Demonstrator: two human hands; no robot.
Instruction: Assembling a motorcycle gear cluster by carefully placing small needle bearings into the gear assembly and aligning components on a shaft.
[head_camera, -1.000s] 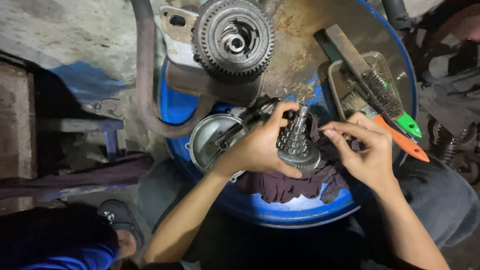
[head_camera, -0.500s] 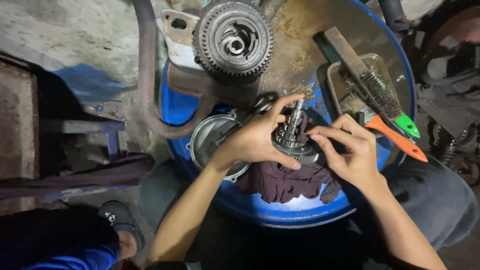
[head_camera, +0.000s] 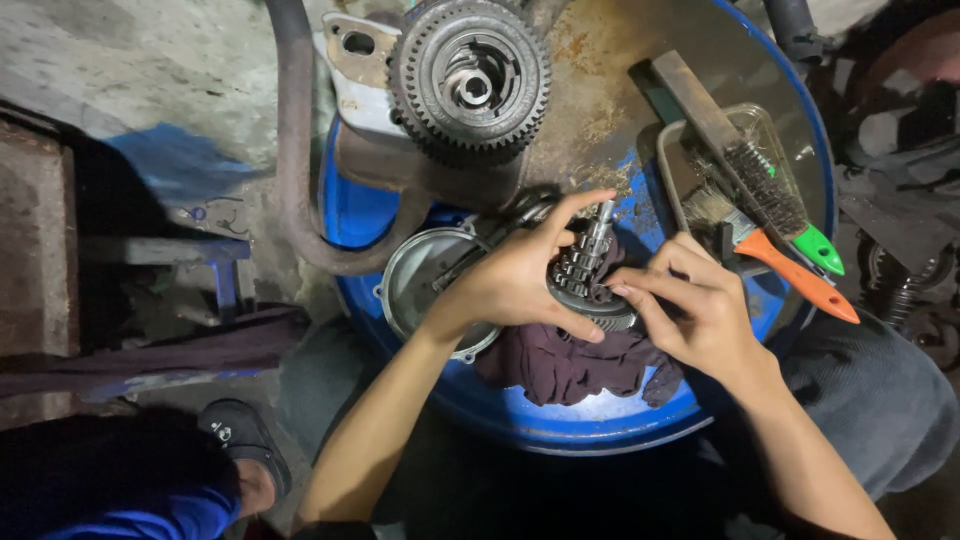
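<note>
Blue steel drum (head_camera: 640, 420), rusty lid up, serves as bench on stained concrete floor (head_camera: 150, 80). Dark maroon cloth (head_camera: 560, 365) lies on it. Left hand (head_camera: 515, 280) curls around grey stacked-gear metal shaft (head_camera: 585, 270); right hand (head_camera: 700, 310) pinches its lower gear through the cloth.

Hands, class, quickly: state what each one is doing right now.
Left hand: closed on the gear shaft.
Right hand: fingers closed on the same gear shaft, over the dark rag.

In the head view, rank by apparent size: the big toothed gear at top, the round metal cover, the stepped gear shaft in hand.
1. Big toothed gear
2. Round metal cover, partly hidden by the left hand, so the ranking is unsure
3. Stepped gear shaft
</note>
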